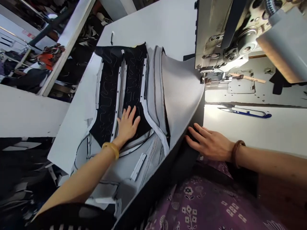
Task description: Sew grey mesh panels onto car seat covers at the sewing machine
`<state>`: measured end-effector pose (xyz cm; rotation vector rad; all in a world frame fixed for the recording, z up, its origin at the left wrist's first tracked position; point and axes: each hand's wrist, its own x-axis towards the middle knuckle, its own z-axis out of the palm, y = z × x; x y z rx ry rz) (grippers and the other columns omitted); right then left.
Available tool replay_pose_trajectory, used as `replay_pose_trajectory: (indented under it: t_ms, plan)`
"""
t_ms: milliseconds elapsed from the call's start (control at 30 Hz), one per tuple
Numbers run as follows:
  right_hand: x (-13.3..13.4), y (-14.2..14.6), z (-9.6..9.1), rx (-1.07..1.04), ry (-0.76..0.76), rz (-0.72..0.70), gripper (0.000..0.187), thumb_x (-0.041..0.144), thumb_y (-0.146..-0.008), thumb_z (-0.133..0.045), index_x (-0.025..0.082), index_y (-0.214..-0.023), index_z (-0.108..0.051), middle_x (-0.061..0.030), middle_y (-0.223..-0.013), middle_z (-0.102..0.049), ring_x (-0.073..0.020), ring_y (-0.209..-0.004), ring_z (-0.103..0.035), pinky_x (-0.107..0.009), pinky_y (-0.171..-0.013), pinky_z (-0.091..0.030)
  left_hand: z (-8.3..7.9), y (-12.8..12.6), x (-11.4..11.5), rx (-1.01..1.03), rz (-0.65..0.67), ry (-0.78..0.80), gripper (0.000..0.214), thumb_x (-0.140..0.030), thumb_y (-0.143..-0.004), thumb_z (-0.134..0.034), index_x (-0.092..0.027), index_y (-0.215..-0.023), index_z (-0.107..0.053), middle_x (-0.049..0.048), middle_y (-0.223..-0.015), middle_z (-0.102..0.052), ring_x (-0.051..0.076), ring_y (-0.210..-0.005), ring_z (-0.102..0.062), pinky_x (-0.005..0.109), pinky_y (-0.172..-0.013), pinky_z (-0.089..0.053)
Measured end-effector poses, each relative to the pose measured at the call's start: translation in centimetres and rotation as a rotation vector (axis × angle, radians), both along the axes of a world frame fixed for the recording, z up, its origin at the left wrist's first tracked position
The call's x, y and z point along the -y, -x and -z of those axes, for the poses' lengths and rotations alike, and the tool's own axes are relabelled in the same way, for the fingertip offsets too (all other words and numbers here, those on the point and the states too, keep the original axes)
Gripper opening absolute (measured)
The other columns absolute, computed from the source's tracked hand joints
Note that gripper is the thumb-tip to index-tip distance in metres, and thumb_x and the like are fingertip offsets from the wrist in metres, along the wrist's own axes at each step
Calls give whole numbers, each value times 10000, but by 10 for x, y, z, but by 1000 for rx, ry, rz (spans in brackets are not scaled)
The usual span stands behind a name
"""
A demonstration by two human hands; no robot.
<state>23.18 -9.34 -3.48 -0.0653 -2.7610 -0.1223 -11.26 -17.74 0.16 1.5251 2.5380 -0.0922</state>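
Observation:
A sewn cover piece spreads across the white table, with black stitched panels (107,92), white edge strips and light grey fabric (182,80). My left hand (128,124) lies flat on the black panels, fingers spread. Near the table's front edge, my right hand (211,142) rests with outstretched fingers on the black fabric (184,153) along the cover's near border. The grey fabric's far right corner reaches under the needle area of the sewing machine (203,75). Part of the cover hangs toward my lap.
Blue-handled thread snips (251,112) lie on the table right of the fabric. A wooden-handled tool (249,77) lies by the machine bed. Dark fabric scraps (16,179) are piled at the left, and an orange bundle (51,57) sits beyond the white frame.

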Motion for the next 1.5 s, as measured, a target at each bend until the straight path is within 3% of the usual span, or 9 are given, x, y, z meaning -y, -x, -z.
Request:
replay_pose_trajectory:
  t_ms: [133,233,367,433,500,600,800,1033,1500]
  plan:
    - [1,1,3,5,-20,29,386,160,-877,-503,105,-1245,-607,-243,-1186,-637,-327,-1104,-609,-431,-826,-541,0,38,-58,-13,169,-22,605,-463,-979,-237,-225,-1535,-246,75,-1629,-175,258,-1507,-144,575,-1194,-139]
    - [2,2,3,-2,-36,46,376,173,-874,-510,113,-1228,-619,-233,-1172,-645,-318,-1081,-624,-419,-813,-551,-10,33,-82,-38,209,-50,588,-432,-979,-283,-192,-1516,-290,106,-1618,-199,270,-1494,-174,551,-1197,-146]
    - [2,2,0,20,-34,46,380,200,-871,-508,130,-1230,-611,-225,-1180,-645,-307,-1075,-631,-408,-805,-556,-37,-43,-77,-70,346,-235,533,-366,-946,-382,-123,-1417,-436,170,-1433,-470,278,-1353,-412,422,-1136,-326]
    - [0,2,-1,-4,-44,26,341,206,-867,-505,120,-1174,-625,-233,-1149,-654,-311,-1048,-646,-404,-787,-560,-51,-93,-68,116,603,-3,600,-362,-902,-460,-203,-1471,-354,94,-1299,-598,235,-1192,-562,349,-1002,-456]
    - [-3,3,-3,-30,-52,3,292,203,-865,-494,110,-1104,-634,-240,-1104,-665,-315,-1012,-661,-400,-759,-564,-60,-135,-65,239,715,252,751,-317,-841,-521,-182,-1521,-232,96,-1251,-639,237,-1055,-638,331,-878,-510]
    - [-7,5,-6,-45,-45,-32,274,179,-866,-466,112,-1078,-626,-220,-1039,-682,-304,-977,-675,-387,-724,-566,-63,-166,-75,321,726,410,818,-166,-783,-480,-120,-1539,-168,128,-1185,-680,245,-984,-671,327,-801,-518]
    - [-7,10,-11,-163,108,-16,229,135,-845,-417,155,-918,-633,-130,-840,-690,-272,-905,-691,-371,-721,-564,-61,-172,-96,424,679,517,807,-152,-763,-469,-91,-1528,-220,124,-1089,-723,253,-981,-675,321,-783,-518]
    - [-5,10,-13,-172,199,-3,216,127,-830,-436,162,-867,-646,-108,-818,-678,-276,-883,-688,-395,-723,-565,-59,-175,-100,497,660,513,827,-159,-735,-472,-93,-1525,-237,141,-1091,-717,255,-973,-671,310,-746,-502]
    - [-19,10,-13,-120,162,33,366,112,-873,-356,88,-1078,-658,-176,-989,-681,-218,-860,-631,-352,-736,-542,-56,-175,-129,398,641,475,687,-146,-736,-436,-127,-1422,-404,86,-893,-729,201,-751,-661,263,-560,-410]
